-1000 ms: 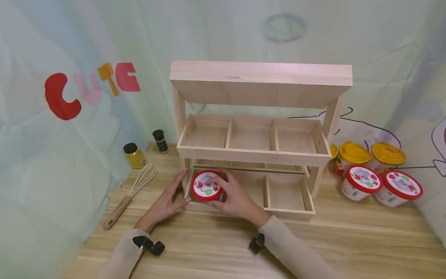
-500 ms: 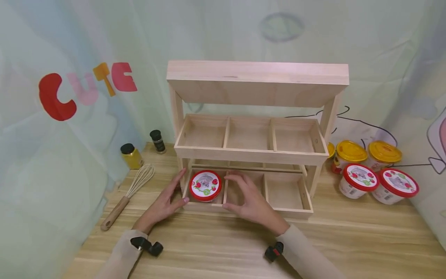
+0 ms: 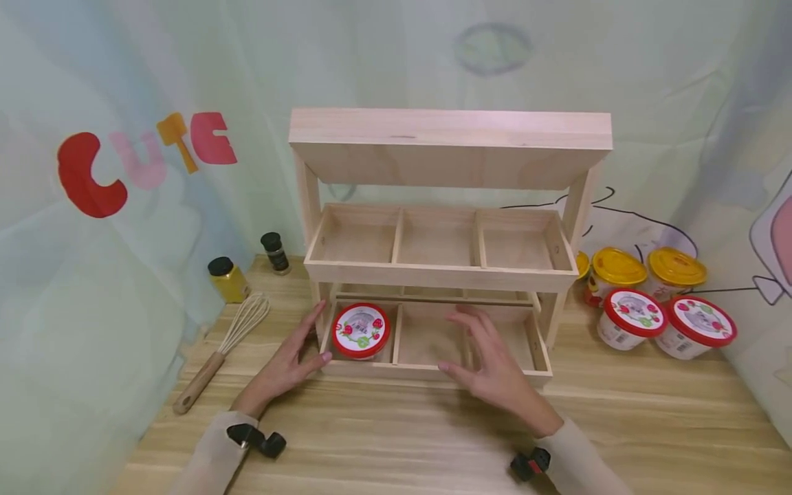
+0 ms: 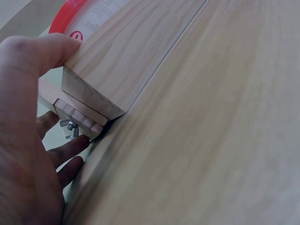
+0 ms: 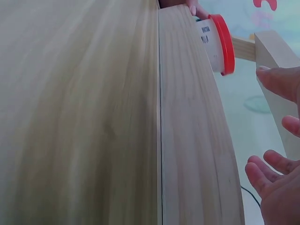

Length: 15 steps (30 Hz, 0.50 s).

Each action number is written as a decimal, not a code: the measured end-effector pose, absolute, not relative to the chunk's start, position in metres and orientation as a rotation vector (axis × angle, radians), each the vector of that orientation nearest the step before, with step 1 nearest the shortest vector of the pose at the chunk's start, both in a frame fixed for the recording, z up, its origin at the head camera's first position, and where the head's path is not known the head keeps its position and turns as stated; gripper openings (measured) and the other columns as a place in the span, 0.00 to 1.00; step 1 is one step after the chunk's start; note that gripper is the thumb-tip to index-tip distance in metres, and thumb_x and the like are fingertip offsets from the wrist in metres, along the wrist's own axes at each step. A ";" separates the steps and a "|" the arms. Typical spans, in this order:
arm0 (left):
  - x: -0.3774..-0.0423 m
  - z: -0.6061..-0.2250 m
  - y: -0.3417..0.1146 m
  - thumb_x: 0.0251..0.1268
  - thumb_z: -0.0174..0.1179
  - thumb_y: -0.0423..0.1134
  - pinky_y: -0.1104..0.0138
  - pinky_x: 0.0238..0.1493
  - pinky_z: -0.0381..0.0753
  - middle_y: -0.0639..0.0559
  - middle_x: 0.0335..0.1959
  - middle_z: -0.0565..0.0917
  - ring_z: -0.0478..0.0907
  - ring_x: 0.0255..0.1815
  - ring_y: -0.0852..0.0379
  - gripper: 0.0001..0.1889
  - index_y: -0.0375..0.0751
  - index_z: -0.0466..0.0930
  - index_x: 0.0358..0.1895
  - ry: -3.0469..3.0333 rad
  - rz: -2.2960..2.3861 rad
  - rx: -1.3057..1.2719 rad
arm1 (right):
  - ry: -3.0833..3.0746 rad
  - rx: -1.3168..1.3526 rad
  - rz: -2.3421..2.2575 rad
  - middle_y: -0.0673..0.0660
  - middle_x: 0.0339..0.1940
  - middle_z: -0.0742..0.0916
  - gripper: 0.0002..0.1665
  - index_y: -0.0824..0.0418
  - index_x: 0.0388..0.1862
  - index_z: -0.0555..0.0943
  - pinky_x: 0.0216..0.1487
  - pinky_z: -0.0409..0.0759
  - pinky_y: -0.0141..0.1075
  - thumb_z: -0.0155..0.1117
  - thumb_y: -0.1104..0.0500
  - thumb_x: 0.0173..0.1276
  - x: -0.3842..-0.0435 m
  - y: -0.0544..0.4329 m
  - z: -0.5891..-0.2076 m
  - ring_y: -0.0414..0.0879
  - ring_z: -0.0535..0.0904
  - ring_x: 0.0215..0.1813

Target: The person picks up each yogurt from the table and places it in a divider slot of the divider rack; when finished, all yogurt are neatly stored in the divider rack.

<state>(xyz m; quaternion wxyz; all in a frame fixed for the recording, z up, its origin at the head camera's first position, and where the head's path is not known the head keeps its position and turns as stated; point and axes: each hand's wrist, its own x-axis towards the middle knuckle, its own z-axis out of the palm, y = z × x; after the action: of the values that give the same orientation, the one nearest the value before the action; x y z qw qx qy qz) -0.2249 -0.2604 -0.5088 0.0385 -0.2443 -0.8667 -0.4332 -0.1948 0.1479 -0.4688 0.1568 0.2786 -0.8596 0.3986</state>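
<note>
the tub with the red lid (image 3: 361, 331) sits in the left box of the lower tray (image 3: 427, 372), by the tray's front left corner. its white top has red berries, green leaves and a gray picture, and the dark print on it is too small to read. the left hand (image 3: 281, 370) is at that same corner, thumb and fingers spread apart, with the thumb tip touching the wood. its other fingers are by a wooden post with a shiny wing nut (image 4: 71, 125). the right hand (image 3: 495, 368) holds nothing; its thumb and fingers are wide apart over the tray's middle and right boxes. the upper tray (image 3: 439, 275) has three boxes too. near the left edge of the table (image 3: 383, 426) lie a whisk (image 3: 213, 363) and a yellow jar (image 3: 229, 283) with a black lid, and a dark shaker (image 3: 276, 254) stands at the back left corner. toward the back right corner, two more red-lidded tubs (image 3: 632, 316) stand in front of tubs with yellow lids (image 3: 677, 267); their little words cannot be read. on the cloth (image 3: 383, 55) at the left, big letters (image 3: 91, 175) in red, pink and orange spell "cute".
</note>
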 end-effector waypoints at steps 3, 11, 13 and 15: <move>-0.225 -0.509 -0.261 0.71 0.67 0.37 0.26 0.78 0.57 0.37 0.90 0.50 0.51 0.87 0.24 0.52 0.57 0.43 0.90 -2.653 -1.333 -0.751 | -2.447 0.770 1.113 0.65 0.78 0.74 0.46 0.54 0.75 0.74 0.64 0.82 0.64 0.83 0.51 0.61 -0.191 0.157 -0.470 0.63 0.74 0.76; -0.225 -0.509 -0.261 0.72 0.67 0.38 0.26 0.78 0.57 0.37 0.91 0.50 0.50 0.87 0.23 0.52 0.58 0.43 0.90 -2.665 -1.327 -0.736 | -2.387 0.732 1.055 0.65 0.76 0.78 0.42 0.55 0.71 0.79 0.66 0.77 0.67 0.84 0.56 0.58 -0.183 0.184 -0.469 0.63 0.76 0.74; -0.224 -0.508 -0.261 0.72 0.67 0.38 0.26 0.78 0.57 0.37 0.91 0.50 0.50 0.87 0.24 0.52 0.58 0.43 0.90 -2.662 -1.329 -0.735 | -2.389 0.724 1.049 0.64 0.76 0.78 0.41 0.56 0.71 0.80 0.67 0.77 0.66 0.84 0.57 0.58 -0.181 0.191 -0.468 0.62 0.76 0.75; -0.225 -0.509 -0.261 0.72 0.67 0.38 0.26 0.78 0.58 0.37 0.90 0.50 0.51 0.87 0.24 0.52 0.58 0.43 0.90 -2.660 -1.328 -0.741 | -2.393 0.711 1.047 0.63 0.76 0.78 0.41 0.56 0.71 0.80 0.67 0.76 0.67 0.84 0.58 0.58 -0.179 0.197 -0.467 0.61 0.75 0.75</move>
<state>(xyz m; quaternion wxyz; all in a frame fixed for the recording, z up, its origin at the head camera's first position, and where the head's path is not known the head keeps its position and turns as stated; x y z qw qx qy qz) -0.2249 -0.2606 -0.5087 0.0389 -0.2417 -0.8674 -0.4331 -0.1787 0.1971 -0.4667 0.2156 0.2566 -0.8631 0.3778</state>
